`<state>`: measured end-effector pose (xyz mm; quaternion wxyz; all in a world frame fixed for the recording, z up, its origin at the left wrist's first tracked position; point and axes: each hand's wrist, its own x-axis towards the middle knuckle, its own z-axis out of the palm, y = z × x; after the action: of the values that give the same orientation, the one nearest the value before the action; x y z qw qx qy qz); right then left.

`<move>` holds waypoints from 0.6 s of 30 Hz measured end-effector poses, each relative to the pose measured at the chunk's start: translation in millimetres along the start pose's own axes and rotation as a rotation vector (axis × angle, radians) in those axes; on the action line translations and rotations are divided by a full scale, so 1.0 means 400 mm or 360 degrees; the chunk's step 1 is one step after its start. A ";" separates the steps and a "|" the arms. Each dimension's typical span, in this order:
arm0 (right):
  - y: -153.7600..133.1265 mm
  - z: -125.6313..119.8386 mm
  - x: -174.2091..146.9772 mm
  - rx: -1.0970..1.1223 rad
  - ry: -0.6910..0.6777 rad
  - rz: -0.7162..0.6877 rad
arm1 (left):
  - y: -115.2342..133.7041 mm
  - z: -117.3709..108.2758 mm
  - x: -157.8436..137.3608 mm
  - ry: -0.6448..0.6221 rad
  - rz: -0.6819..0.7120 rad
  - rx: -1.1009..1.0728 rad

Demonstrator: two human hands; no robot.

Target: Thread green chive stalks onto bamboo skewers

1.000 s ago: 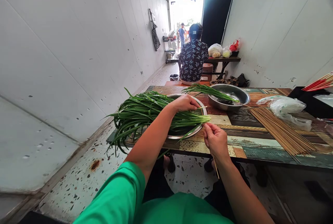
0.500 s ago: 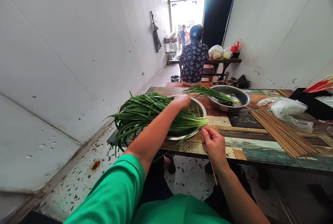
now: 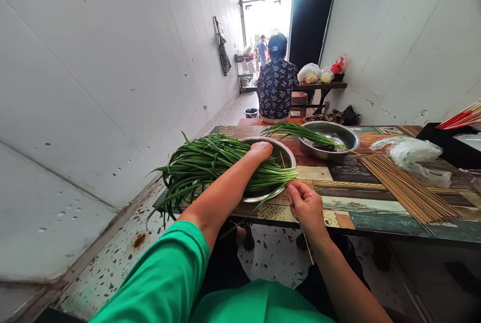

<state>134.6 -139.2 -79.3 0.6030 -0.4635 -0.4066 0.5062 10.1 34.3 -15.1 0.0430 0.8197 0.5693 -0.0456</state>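
A large heap of garlic chives (image 3: 210,155) lies across a metal bowl (image 3: 291,152), its leaves trailing off to the left and its pale stem ends pointing right. My left hand (image 3: 262,151) is curled down over the stems inside the bowl; its fingertips are hidden. Beside the stem ends, my right hand (image 3: 306,205) pinches a thin bamboo skewer (image 3: 308,249) between thumb and fingers. The skewer's lower end hangs below my palm, and a thin stick tip shows above the stems near the bowl's far wall.
A second metal bowl (image 3: 353,145) holds chives on a skewer. Many loose skewers (image 3: 408,190) lie fanned on the patchwork table (image 3: 361,206), near a plastic bag (image 3: 415,155) and a black box (image 3: 447,145) of red-wrapped sticks. A seated person (image 3: 277,87) faces away beyond the table.
The whole view has shifted slightly. Both hands, the skewer and the chives keep nearly the same places relative to each other.
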 end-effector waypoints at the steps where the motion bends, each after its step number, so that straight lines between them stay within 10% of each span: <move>1: -0.001 -0.002 0.002 0.0005 0.0001 -0.0002 | -0.001 -0.003 0.000 0.0027 -0.0005 -0.0005; 18: -0.019 -0.001 0.039 0.0033 0.0025 0.0001 | -0.027 -0.026 -0.035 0.0388 0.0098 -0.0795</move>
<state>139.0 -124.4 -71.6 0.6108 -0.4612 -0.3965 0.5069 -4.5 26.4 -3.1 0.1763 0.8001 0.5386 0.1964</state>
